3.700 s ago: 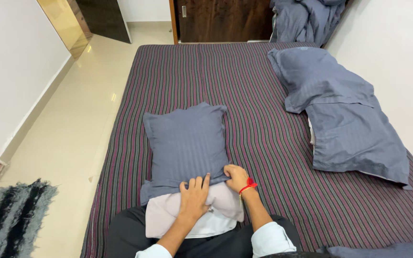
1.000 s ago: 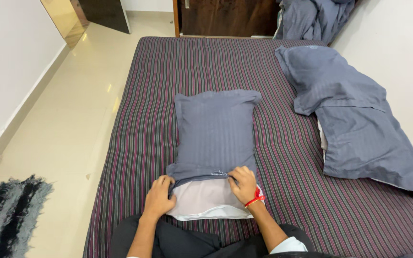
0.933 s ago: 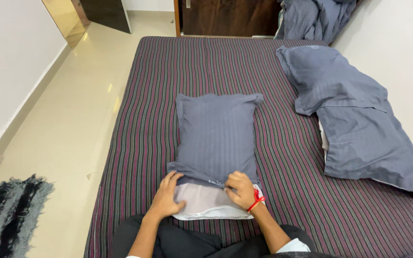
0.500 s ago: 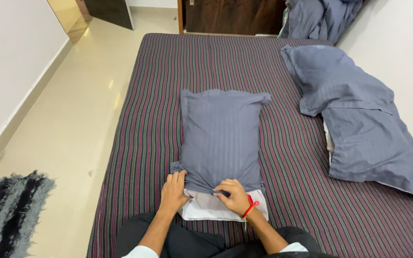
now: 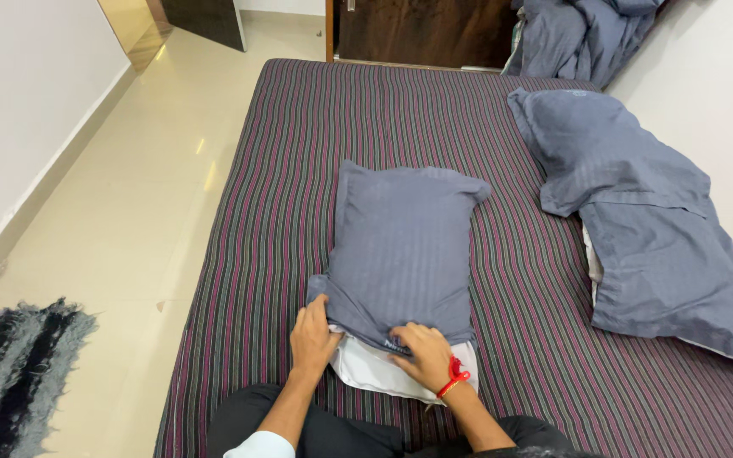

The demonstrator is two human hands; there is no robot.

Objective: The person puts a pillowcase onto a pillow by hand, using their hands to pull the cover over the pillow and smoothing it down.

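— Head view: where's the pillow [image 5: 405, 250]?
— Mid-bed [image 5: 299, 153], near edge. My left hand [image 5: 314, 337] grips the grey-blue cover's [image 5: 358, 309] left corner; my right hand [image 5: 422, 356] pinches its open hem over the white pillow end.

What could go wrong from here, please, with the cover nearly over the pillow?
1. A strip of white pillow shows below the blue cover; the cover bunches where the left hand and right hand grip it, so it might wrinkle or catch.
2. The pillow lies skewed on the striped bed, so the filling may sit unevenly inside.
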